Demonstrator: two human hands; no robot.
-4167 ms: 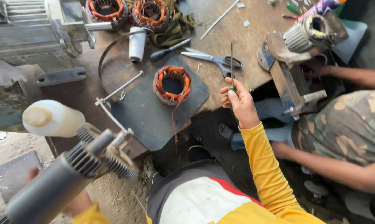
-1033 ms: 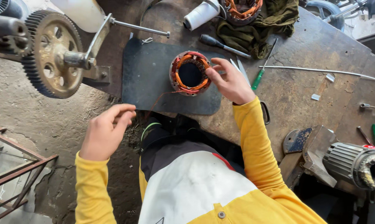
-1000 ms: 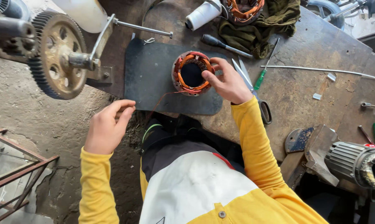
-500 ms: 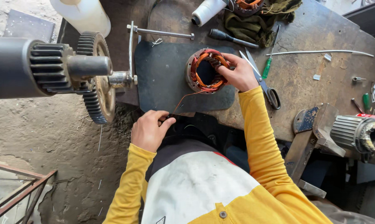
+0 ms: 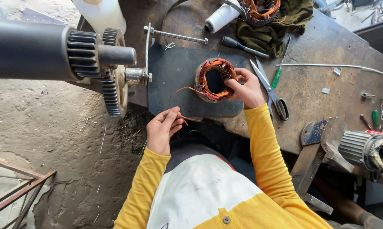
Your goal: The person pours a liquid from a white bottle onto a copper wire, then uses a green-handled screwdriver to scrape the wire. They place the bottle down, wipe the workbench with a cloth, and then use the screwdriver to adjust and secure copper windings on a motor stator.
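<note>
A round motor stator (image 5: 214, 80) with orange-red copper windings sits on a dark rubber mat (image 5: 174, 85) on the workbench. My right hand (image 5: 244, 87) grips the stator's right rim, fingers curled over the windings. My left hand (image 5: 162, 129) is below the mat's front edge, pinching the end of a loose copper wire (image 5: 176, 95) that loops out from the stator's left side.
Scissors (image 5: 270, 91) and a green-handled screwdriver (image 5: 278, 72) lie right of the stator. A winding machine with gears (image 5: 111, 72) stands at the left. A white thread cone (image 5: 221, 17), another stator on green cloth (image 5: 259, 10) and a black screwdriver (image 5: 242, 46) lie behind. A motor (image 5: 363, 150) sits at right.
My left hand rose from my lap to the mat's edge and took hold of the loose copper wire. My right hand stayed on the stator. The view shifted left.
</note>
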